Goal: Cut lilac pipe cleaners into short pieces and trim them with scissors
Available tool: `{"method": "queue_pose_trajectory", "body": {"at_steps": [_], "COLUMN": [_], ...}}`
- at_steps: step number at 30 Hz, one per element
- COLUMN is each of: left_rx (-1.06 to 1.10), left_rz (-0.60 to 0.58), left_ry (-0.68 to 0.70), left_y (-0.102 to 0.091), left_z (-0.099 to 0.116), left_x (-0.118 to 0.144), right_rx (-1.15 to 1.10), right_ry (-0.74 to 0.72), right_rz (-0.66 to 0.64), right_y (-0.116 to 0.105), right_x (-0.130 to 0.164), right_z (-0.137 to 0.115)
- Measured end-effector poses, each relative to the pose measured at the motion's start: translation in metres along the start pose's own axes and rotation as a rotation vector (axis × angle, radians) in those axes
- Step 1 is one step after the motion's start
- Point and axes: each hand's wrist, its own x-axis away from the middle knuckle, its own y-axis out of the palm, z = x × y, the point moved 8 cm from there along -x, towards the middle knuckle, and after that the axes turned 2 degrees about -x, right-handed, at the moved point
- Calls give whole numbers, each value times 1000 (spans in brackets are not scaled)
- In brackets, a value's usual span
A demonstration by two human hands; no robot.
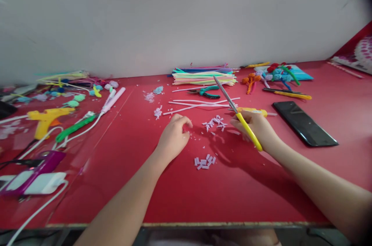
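Scissors gripped in right hand, blades closed and angled upward, clear of cut pieces; left hand curled, fingertips pinching toward scraps, contents unclear.

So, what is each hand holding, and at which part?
The right hand holds yellow-handled scissors by the handles. The left hand rests on the red table; whether it pinches something cannot be told.

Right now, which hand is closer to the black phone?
Right. The right hand, gripping the yellow scissors, sits just left of the black phone; the left hand is farther left.
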Motion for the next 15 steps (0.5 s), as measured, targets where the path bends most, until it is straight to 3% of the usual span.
{"method": "queue_pose_trajectory", "body": {"at_steps": [6,11,15], "left_rx": [49,45,-36], "left_rz": [-100,-352,-403], "left_ry": [66,194,261], "left_y": [7,29,37], "left_z": [14,33,45], "left_x": [4,16,25], "right_rx": [23,17,48], "right_ry": [16,-31,-13], "right_rz": [-75,-83,-83], "right_y": [6,8,8], "right_x": [4,7,8], "right_z": [-10,-18,-20]}}
